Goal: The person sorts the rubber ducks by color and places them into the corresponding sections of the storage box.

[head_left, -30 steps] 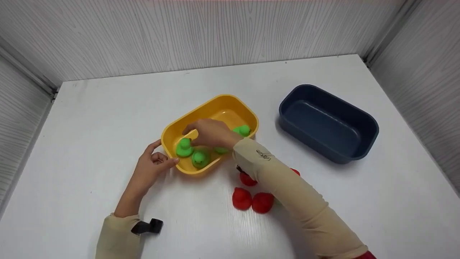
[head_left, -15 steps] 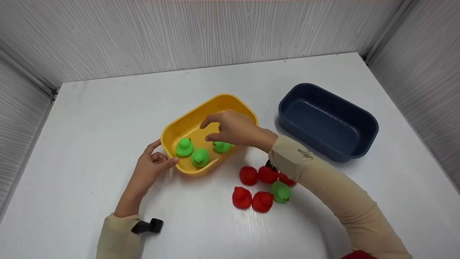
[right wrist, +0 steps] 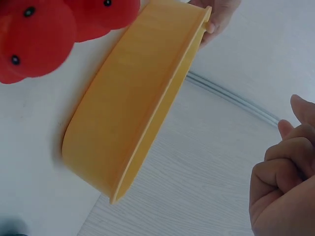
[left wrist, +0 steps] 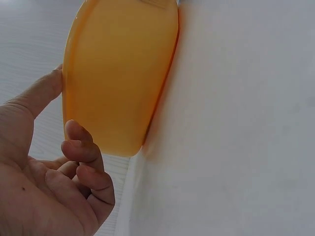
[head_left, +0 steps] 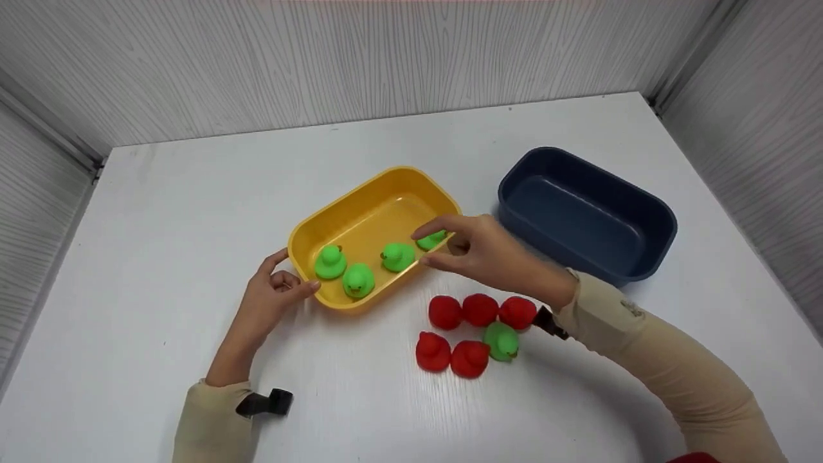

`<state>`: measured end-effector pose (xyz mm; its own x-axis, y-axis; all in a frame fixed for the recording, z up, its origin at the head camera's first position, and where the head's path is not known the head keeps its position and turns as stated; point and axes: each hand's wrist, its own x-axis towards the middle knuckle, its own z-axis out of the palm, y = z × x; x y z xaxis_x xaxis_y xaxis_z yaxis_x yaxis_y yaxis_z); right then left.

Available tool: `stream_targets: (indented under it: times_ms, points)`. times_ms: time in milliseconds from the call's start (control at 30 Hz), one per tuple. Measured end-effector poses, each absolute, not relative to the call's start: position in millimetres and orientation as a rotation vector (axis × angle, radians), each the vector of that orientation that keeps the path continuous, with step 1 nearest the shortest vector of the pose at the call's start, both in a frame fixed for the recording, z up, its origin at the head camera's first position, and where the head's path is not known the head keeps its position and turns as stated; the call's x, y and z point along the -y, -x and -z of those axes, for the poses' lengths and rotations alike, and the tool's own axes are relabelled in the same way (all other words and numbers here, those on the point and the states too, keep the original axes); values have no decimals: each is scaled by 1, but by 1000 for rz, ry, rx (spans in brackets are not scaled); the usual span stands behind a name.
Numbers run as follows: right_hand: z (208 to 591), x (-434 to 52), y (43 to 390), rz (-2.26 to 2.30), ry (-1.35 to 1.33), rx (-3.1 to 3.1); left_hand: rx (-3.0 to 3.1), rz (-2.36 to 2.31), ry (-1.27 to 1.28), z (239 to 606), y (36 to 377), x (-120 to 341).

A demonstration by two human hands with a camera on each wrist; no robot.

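Note:
My left hand (head_left: 270, 299) holds the left end of a yellow plastic tub (head_left: 344, 209), thumb and index finger at its rim. The left wrist view shows the curled fingers (left wrist: 88, 152) close to the tub's outer wall. Several green rubber ducks (head_left: 358, 281) sit inside, along the near side and left end. Over the tub's right near rim hovers my right hand (head_left: 485, 251), thumb and index finger apart with nothing between them. It partly covers the rightmost green duck (head_left: 429, 242). In the right wrist view its other fingers (right wrist: 290, 152) are bent.
In front of the tub, several red rubber ducks (head_left: 470, 358) stand close together on the white table (head_left: 347, 399), with one green duck (head_left: 501, 341) among them. A dark blue tub (head_left: 578, 218), with nothing in it, stands at the back right. Panels enclose the table's back and sides.
My right hand has drawn back rightward from inside the yellow tub to its right near rim, uncovering the green ducks and the red group. The left hand has stayed at the tub's end.

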<state>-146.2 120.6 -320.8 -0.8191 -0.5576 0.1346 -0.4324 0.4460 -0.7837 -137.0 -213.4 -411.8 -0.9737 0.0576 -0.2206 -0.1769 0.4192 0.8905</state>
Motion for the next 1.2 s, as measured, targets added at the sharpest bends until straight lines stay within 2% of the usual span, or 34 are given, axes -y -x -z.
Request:
stream_targets:
  times_ms: [600, 1200]
  points:
    - [371, -210, 80, 1247, 618, -2498, -2427, -1584, 136, 415, 136, 213]
    - [394, -226, 60, 1114, 493, -2452, -2456, -1560, 117, 411, 136, 214]
